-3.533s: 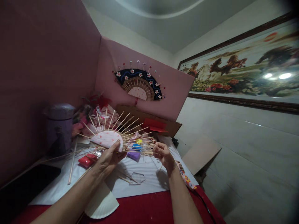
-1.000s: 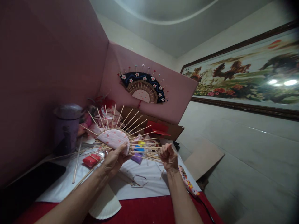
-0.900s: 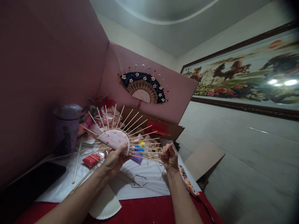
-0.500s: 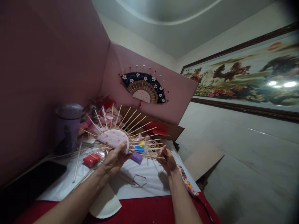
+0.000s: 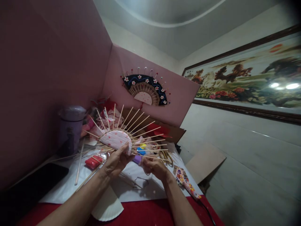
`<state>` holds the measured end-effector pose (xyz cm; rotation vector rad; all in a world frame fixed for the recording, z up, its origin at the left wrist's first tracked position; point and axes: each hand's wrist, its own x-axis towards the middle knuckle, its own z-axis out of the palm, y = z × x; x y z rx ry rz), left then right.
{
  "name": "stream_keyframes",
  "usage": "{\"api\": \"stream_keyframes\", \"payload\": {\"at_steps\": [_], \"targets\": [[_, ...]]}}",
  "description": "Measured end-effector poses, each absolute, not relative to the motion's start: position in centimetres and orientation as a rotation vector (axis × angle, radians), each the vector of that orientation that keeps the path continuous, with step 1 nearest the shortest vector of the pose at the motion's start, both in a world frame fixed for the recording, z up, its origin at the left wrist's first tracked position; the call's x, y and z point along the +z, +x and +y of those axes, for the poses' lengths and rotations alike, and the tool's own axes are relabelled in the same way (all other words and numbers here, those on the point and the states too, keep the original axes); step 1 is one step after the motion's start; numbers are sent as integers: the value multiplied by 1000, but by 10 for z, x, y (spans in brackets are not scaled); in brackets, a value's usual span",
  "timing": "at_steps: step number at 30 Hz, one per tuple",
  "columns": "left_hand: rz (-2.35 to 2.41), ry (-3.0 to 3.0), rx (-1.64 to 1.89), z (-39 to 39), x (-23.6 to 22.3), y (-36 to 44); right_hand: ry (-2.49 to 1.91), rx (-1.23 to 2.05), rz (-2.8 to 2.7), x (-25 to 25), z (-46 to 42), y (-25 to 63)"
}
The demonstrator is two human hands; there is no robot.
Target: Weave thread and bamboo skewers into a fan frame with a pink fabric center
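My left hand (image 5: pixel 117 161) grips the lower right end of a half-round fan frame (image 5: pixel 115 139), thumb on its front. The frame has a pale pink, heart-dotted half disc with light wooden sticks fanning out around its curved edge. Brown cord seems to be woven between the sticks close to the disc. My right hand (image 5: pixel 154 166) is closed in a pinch just below the lowest stick, near the disc's right end. A thin strand may loop under its fingers, but what they hold is too small to make out.
Behind the frame lie blue clay packs (image 5: pixel 141 151), a red pack (image 5: pixel 93 162) and pink fabric scraps. A flowered glue gun (image 5: pixel 185 182) with a cord is at right. A black slab (image 5: pixel 47 175) lies left, near a purple thermos (image 5: pixel 71 128). A finished dark fan (image 5: pixel 145 84) hangs behind.
My right hand has moved left along the lowest stick, from its outer tip to near the disc. The left hand still holds the frame, nearly unmoved.
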<state>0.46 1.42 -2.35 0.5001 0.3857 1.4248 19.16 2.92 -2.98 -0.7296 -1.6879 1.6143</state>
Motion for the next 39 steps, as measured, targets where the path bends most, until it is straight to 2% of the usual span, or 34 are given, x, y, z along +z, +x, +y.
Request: {"api": "stream_keyframes", "payload": {"at_steps": [4, 9, 15, 27, 32, 39], "targets": [[355, 485, 1408, 14, -21, 4, -708, 1458, -1731, -24, 20, 185], [333, 484, 1415, 12, -21, 3, -820, 1560, -1484, -25, -3, 176], [399, 523, 1385, 13, -25, 3, -985, 1129, -1593, -30, -31, 161], [388, 516, 1411, 15, -25, 1, -1086, 666, -1602, -36, -33, 179], [381, 474, 1381, 16, -23, 1, -1039, 595, -1563, -32, -16, 220], [346, 507, 1379, 13, -24, 4, -941, 726, -1524, -15, -3, 247]]}}
